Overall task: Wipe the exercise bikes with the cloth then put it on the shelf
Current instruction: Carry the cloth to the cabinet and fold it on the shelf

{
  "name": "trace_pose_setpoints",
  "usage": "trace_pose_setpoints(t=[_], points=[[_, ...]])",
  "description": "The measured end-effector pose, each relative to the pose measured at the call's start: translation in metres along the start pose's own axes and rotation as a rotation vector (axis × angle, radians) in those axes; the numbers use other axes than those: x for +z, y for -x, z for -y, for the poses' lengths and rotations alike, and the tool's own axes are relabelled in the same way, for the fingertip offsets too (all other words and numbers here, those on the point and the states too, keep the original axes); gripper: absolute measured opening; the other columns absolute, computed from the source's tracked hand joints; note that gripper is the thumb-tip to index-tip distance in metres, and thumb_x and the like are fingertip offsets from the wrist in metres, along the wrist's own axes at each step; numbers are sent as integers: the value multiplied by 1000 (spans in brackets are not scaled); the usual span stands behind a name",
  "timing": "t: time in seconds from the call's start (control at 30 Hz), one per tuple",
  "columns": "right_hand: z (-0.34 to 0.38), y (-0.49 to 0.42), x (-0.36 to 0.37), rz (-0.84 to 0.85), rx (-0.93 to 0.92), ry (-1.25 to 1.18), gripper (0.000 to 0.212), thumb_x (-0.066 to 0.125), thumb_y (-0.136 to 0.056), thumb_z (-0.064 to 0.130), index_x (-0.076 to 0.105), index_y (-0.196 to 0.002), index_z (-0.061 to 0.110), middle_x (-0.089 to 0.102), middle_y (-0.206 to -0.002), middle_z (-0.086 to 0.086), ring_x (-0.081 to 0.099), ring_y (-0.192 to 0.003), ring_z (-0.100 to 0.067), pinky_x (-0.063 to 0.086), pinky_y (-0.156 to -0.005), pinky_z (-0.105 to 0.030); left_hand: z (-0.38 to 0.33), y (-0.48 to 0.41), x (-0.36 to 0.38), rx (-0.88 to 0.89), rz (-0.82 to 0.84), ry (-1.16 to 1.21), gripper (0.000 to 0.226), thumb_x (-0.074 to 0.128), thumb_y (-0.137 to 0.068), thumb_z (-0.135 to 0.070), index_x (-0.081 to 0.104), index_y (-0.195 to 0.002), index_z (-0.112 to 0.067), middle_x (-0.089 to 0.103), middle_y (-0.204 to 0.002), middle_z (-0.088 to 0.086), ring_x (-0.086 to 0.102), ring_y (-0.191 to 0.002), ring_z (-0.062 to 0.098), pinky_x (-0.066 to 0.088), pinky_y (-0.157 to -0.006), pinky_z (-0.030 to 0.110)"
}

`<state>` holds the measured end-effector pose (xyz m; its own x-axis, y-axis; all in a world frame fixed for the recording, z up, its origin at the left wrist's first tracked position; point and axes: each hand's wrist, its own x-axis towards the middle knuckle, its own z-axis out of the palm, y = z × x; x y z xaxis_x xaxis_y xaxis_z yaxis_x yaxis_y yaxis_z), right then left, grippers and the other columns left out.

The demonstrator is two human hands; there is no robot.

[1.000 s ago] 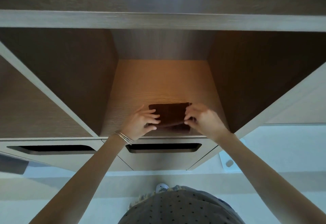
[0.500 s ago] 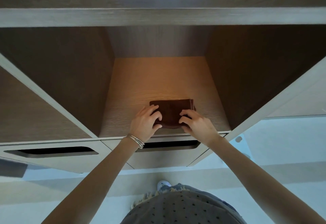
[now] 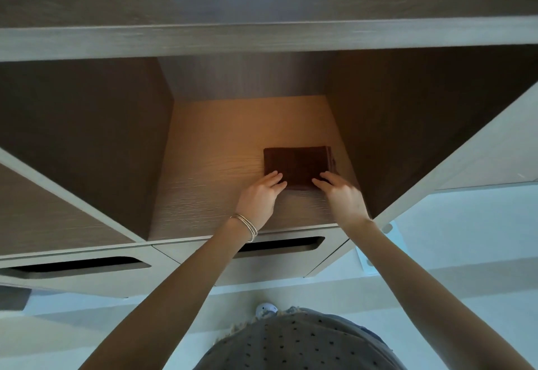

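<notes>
Both hands have uncurled since half a second ago, and the folded brown cloth now lies flat, further in. From the head view, it rests on the lit shelf floor, right of centre. The left hand and right hand, fingers straight, touch its near corners, gripping nothing.

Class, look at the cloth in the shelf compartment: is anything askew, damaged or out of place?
Nothing stands out. The folded cloth lies flat and square on the shelf, right of centre; left hand and right hand touch its near edge.
</notes>
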<state>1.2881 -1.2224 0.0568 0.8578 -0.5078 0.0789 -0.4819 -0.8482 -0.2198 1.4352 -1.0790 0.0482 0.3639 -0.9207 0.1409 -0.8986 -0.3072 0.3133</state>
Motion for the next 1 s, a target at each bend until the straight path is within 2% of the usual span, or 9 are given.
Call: trace_pose_setpoints(t=[0.17, 0.23, 0.33, 0.43, 0.57, 0.7, 0.8, 1.0], points=[[-6, -25, -8, 58, 48, 38, 65, 50, -83, -16, 43, -139, 16, 35, -150, -8, 31, -139, -22, 41, -102, -37, 1, -19, -5, 5, 98, -68, 50, 36, -95, -5, 30, -144, -16, 18, -156, -1, 9, -143, 8, 26, -109, 23], [-6, -39, -11, 110, 84, 92, 65, 46, -86, -15, 35, -143, 15, 29, -153, -7, 23, -142, -20, 38, -105, -36, 0, -37, -5, -50, 171, -105, 49, 34, -97, -15, 24, -145, -14, 13, -157, 1, 4, -144, 10, 26, -113, 29], [-4, -59, -10, 173, 105, 238, 58, 40, -93, -5, 24, -146, 11, 22, -155, -11, 16, -144, -24, 30, -111, -38, -3, -64, -7, -104, 289, -208, 51, 30, -98, -27, 19, -147, -15, 9, -158, 3, 0, -145, 17, 12, -117, 40], [-4, -80, -13, 242, 129, 364, 58, 42, -94, 3, 18, -147, 6, 18, -155, -16, 16, -143, -29, 25, -113, -39, -5, -76, -9, -137, 327, -296, 53, 26, -98, -35, 16, -148, -22, 6, -158, -2, 0, -145, 17, 3, -116, 49], [-12, -102, -14, 328, 165, 321, 65, 42, -92, -4, 10, -148, 6, 8, -157, -16, 9, -144, -29, 27, -112, -41, 2, -85, -4, -180, 359, -258, 55, 27, -98, -33, 7, -148, -26, -4, -158, -8, -7, -144, 13, 2, -116, 50], [-20, -118, -8, 367, 164, 290, 73, 41, -89, -10, 3, -148, 6, -1, -157, -16, 3, -145, -31, 28, -112, -44, 11, -113, -12, -202, 424, -239, 53, 23, -98, -32, 6, -148, -26, -6, -158, -8, -6, -144, 15, 3, -116, 48], [-24, -133, -11, 393, 173, 272, 70, 36, -90, -10, 1, -148, 5, -3, -157, -16, 1, -145, -31, 25, -114, -44, 11, -129, -13, -228, 472, -238, 54, 22, -98, -33, 5, -148, -26, -8, -157, -9, -7, -144, 16, 2, -117, 48], [-26, -157, -14, 426, 215, 256, 68, 35, -92, -7, -1, -148, 6, -6, -157, -15, -2, -145, -31, 23, -113, -47, 19, -155, -11, -235, 451, -260, 53, 22, -98, -31, 6, -148, -27, -7, -158, -8, -5, -145, 18, 4, -116, 49]])
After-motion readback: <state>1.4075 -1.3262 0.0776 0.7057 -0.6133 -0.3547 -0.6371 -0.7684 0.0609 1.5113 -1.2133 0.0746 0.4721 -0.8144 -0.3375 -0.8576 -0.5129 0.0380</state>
